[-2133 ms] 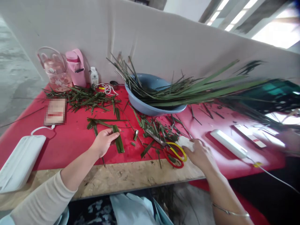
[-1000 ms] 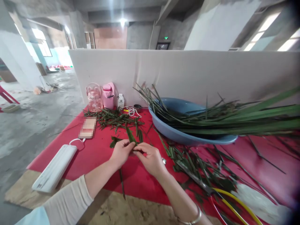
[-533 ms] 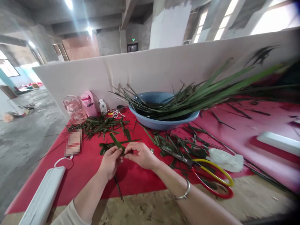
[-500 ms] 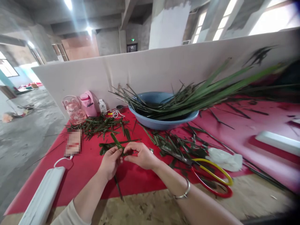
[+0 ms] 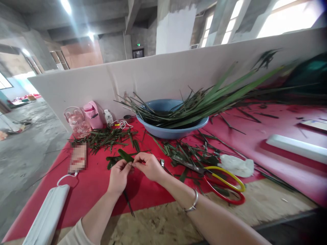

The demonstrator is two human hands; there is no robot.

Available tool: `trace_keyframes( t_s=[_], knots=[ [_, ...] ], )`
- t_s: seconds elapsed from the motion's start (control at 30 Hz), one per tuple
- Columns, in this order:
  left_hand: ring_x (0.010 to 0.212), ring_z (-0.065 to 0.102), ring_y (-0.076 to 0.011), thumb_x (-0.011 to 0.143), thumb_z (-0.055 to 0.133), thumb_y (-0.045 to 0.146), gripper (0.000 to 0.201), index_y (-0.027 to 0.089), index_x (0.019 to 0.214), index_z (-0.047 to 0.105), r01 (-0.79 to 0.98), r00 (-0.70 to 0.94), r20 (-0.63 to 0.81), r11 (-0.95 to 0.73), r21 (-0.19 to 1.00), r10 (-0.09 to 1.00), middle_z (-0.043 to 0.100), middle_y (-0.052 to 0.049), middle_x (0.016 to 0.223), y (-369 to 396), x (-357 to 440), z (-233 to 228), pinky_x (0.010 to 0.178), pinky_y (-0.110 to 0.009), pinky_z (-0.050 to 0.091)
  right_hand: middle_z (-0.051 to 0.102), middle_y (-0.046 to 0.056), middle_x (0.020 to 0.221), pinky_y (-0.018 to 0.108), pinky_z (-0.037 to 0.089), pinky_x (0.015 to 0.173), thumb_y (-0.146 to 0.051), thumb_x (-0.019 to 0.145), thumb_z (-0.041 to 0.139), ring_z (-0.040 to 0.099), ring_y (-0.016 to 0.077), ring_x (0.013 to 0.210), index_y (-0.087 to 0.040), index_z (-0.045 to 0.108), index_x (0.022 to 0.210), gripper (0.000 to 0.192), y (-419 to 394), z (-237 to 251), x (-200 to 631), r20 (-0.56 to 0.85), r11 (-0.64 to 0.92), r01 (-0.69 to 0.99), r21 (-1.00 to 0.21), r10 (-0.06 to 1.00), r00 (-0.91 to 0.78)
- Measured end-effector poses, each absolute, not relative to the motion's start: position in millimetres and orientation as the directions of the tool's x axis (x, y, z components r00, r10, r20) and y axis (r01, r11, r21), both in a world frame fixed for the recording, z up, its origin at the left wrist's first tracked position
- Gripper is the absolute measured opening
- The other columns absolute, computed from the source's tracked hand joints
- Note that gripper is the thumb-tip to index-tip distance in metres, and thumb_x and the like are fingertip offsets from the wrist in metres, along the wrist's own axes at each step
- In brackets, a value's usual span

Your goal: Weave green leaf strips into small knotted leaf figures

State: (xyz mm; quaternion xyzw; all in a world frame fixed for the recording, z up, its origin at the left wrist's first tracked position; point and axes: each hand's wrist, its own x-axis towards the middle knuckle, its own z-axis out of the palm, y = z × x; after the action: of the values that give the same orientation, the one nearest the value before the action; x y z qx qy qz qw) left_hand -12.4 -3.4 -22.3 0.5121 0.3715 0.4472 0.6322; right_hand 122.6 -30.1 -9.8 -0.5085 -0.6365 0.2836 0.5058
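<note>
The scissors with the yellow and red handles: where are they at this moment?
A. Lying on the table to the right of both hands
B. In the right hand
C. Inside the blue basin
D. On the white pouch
A: the scissors lie on the table, clear of the right hand, which pinches a green leaf strip together with the left hand.

No lettering can be read anywhere (the small white bottle's [image 5: 108,117] label is too tiny).
</note>
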Motion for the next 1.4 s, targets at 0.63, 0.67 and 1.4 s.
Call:
trace_keyframes(
  t_s=[0.63,0.67,1.4],
  knots=[
    [0.042,0.048,-0.0023,0.057,0.069,0.014,0.016,0.013,0.061,0.054,-0.426,0.374,-0.328,0.474,0.771,0.868,0.052,0.005,0.05,-3.9,-10.5,-5.8,0.043,-0.011,0.043,0.051,-0.003,0.07,0.02,0.04,0.049,-0.029,0.066,0.063,0.048,0.0065,0.052,-0.019,0.044,0.088,0.031,-29.3,-1.2,137.8,0.276,0.277,-0.001,-0.961,0.959,-0.07],
    [0.041,0.048,-0.0021,0.059,0.066,0.01,0.013,0.013,0.061,0.054,-0.447,0.377,-0.363,0.511,0.734,0.852,0.052,0.004,0.049,-3.1,-11.3,-4.7,0.042,-0.01,0.043,0.051,-0.002,0.071,0.019,0.04,0.051,-0.026,0.066,0.064,0.048,0.0067,0.055,-0.018,0.048,0.088,0.028,-31.2,2.0,139.9,0.345,0.349,0.101,-0.931,0.937,-0.062],
    [0.04,0.046,-0.0029,0.061,0.064,0.015,0.011,0.013,0.06,0.053,-0.434,0.432,-0.42,0.592,0.68,0.798,0.046,0.006,0.046,-3.7,-15.6,-6.0,0.033,-0.01,0.033,0.061,0.005,0.089,0.025,0.045,0.073,-0.02,0.08,0.05,0.057,0.0134,0.081,-0.02,0.059,0.098,0.021,-42.1,11.0,130.7,0.533,0.597,0.537,-0.596,0.794,-0.292]
  ],
)
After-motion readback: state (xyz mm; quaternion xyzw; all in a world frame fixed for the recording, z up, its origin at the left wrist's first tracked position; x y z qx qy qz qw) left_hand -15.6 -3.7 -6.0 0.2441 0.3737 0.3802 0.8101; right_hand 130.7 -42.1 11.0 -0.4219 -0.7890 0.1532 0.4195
